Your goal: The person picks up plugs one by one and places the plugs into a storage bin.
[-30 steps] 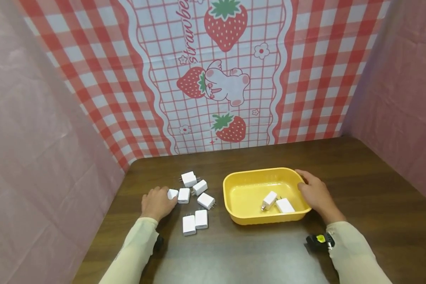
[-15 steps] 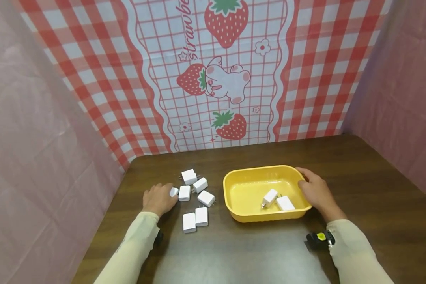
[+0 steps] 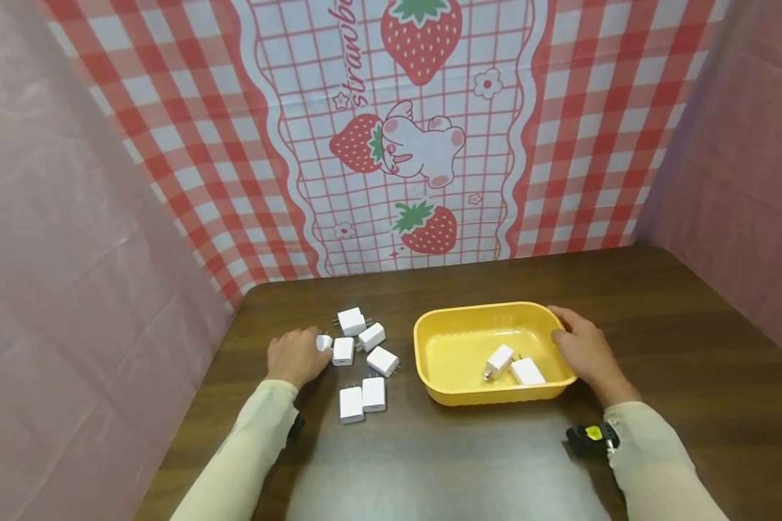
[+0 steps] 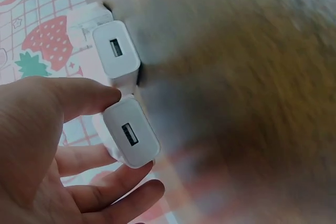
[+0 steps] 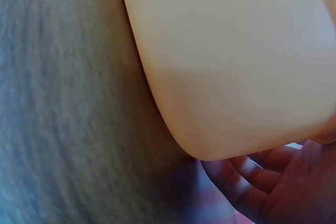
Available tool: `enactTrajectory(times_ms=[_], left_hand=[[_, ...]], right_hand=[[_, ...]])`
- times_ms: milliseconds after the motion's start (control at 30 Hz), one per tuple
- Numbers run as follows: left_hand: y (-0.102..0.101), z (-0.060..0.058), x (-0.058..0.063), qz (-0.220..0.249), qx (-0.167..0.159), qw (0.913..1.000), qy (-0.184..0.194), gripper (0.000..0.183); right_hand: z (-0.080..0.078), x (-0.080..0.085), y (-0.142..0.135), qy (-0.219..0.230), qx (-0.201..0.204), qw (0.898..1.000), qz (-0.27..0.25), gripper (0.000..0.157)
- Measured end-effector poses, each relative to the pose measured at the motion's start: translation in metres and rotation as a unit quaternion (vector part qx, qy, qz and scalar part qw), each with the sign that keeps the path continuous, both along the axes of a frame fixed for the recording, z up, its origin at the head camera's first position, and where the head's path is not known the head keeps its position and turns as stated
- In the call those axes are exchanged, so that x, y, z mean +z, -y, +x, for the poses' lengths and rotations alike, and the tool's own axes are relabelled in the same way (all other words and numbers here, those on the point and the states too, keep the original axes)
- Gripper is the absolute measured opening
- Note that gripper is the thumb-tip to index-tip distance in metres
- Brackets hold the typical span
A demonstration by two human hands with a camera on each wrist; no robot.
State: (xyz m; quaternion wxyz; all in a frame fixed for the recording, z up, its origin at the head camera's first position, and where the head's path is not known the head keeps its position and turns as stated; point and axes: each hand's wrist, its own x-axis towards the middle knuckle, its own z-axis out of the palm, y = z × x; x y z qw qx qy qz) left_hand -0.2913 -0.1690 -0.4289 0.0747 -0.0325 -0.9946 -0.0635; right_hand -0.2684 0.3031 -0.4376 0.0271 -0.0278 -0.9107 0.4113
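Note:
My left hand (image 3: 297, 357) is at the left side of the table, at the edge of a group of white chargers. It pinches a white USB charger (image 4: 131, 132) between thumb and fingers; the port faces the wrist camera. Close beside that one stands another charger (image 4: 116, 51), apart from the hand. My right hand (image 3: 588, 356) grips the right end of a yellow plastic basin (image 3: 489, 397), thumb at the rim and fingers outside, partly hidden. Inside the basin, toward its front right, lie two chargers, one on its side (image 3: 499, 362) and one flat (image 3: 528, 372).
Several more chargers lie between left hand and basin, among them one at the back (image 3: 351, 322), one nearer the basin (image 3: 382, 361) and a touching pair in front (image 3: 373, 394). A checked strawberry cloth (image 3: 423, 166) hangs behind the brown table (image 3: 443, 456).
The left hand has shifted slightly away from the body, and the charger in its fingers shows its prongs more now. The right hand and basin keep their places; the head view has tilted slightly.

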Motion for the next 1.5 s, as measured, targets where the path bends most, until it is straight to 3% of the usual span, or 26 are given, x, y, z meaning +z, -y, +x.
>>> enactTrajectory(times_ms=[300,467,667,867,1100,1500], left_hand=[[-0.012,-0.004,0.007,0.007,-0.007,0.9993,-0.035,0.043],[-0.01,-0.004,0.014,0.002,-0.001,0.9995,-0.031,0.043],[-0.008,0.001,0.021,0.01,-0.003,0.9995,-0.029,0.043],[-0.009,0.004,0.028,0.014,-0.012,0.9985,-0.053,0.044],[-0.019,0.004,0.034,0.02,-0.03,0.9951,-0.092,0.043],[-0.041,0.011,0.049,0.018,-0.046,0.9921,-0.115,0.046]], right_hand=[[0.003,-0.001,-0.004,0.0,-0.002,1.0,-0.001,0.054],[0.001,-0.001,-0.005,0.0,0.0,1.0,-0.001,0.053],[0.001,-0.003,-0.003,0.002,0.001,1.0,-0.003,0.053],[-0.001,-0.002,-0.003,0.002,-0.002,1.0,-0.006,0.054],[0.0,0.0,-0.004,0.011,-0.001,1.0,-0.006,0.054],[0.002,0.002,0.0,0.023,0.0,1.0,-0.02,0.055]])
